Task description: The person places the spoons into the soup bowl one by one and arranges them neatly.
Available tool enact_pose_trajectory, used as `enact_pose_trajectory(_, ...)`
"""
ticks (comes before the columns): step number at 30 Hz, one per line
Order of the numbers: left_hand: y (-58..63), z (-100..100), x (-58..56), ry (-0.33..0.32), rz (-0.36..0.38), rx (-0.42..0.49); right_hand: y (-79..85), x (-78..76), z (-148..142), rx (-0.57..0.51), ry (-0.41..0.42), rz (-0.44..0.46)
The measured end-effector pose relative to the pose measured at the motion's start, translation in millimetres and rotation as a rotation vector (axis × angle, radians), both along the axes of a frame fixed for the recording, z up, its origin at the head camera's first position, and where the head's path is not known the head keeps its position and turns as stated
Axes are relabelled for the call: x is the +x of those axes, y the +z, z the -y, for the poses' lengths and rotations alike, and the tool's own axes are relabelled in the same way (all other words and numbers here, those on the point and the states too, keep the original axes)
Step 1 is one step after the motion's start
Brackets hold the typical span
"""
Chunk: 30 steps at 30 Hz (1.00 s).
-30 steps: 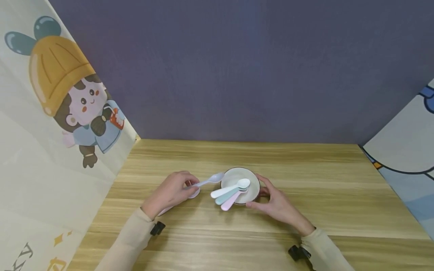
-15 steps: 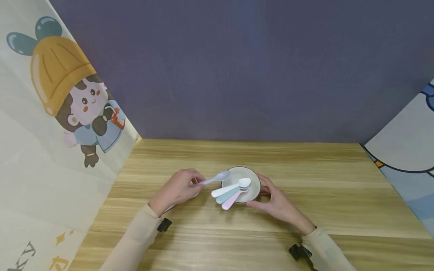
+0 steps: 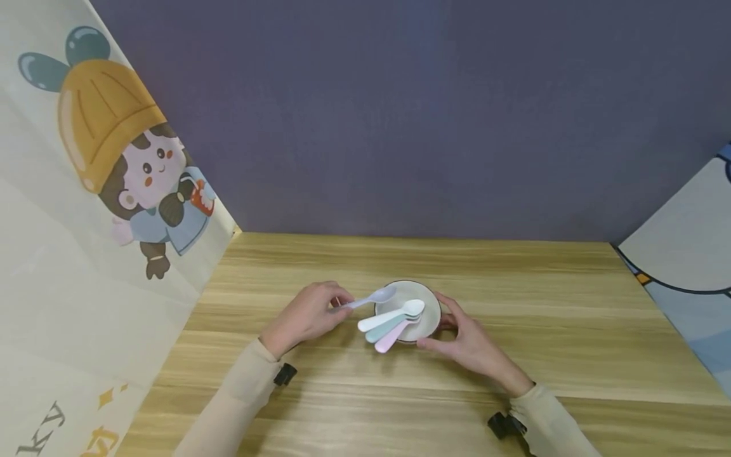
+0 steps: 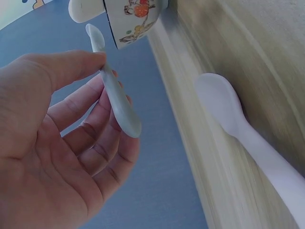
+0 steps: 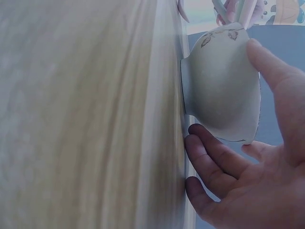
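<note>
My left hand (image 3: 308, 314) pinches a lavender spoon (image 3: 381, 295) by its handle between thumb and fingers. The head of that spoon overlaps the left rim of a white bowl (image 3: 432, 317). Three more spoons rest in the bowl: a white spoon (image 3: 384, 319), a teal spoon (image 3: 375, 334) and a pink spoon (image 3: 388, 339), their handles sticking out over the near-left rim. My right hand (image 3: 471, 346) holds the bowl from the right, thumb and index finger at the rim in the right wrist view. Below the left hand, a pale spoon (image 4: 259, 148) lies on the table.
The wood-grain table (image 3: 514, 273) runs back to a dark blue-grey wall (image 3: 365, 120). A white cloth panel (image 3: 51, 266) with a cartoon figure borders the left side, and another printed panel (image 3: 679, 241) stands at the right.
My left hand has moved right and slightly away, bringing the lavender spoon's head from beside the bowl to over its left rim. The right hand keeps its place on the bowl.
</note>
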<state>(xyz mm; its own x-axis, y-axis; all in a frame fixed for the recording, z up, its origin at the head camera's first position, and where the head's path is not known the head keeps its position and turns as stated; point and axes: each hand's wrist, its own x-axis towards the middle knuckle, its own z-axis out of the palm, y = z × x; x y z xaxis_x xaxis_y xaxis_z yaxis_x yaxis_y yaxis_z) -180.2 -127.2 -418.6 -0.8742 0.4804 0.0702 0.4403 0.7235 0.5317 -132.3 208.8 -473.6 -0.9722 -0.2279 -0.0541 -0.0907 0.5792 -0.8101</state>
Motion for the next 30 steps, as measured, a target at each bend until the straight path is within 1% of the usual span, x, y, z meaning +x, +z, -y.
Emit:
enact_pose_trajectory(10, 2.6, -9.5, -1.0, -0.029, 0.012, 0.004, -0.4, 0.0, -0.9, -0.007, 0.003, -0.001)
enact_pose_trajectory(21, 2.9, -20.3, -2.9, -0.035, 0.026, -0.008, 0.0, 0.7, -0.4, -0.012, 0.003, 0.004)
enact_pose_trajectory(25, 4.1, -23.0, -3.4, -0.043, 0.041, -0.005, 0.5, 0.8, -0.5, -0.007, 0.001, 0.005)
enact_pose_trajectory(30, 3.7, -24.9, -4.9, -0.057, 0.042, 0.000, 0.8, 0.6, -0.5, 0.000, -0.002, 0.008)
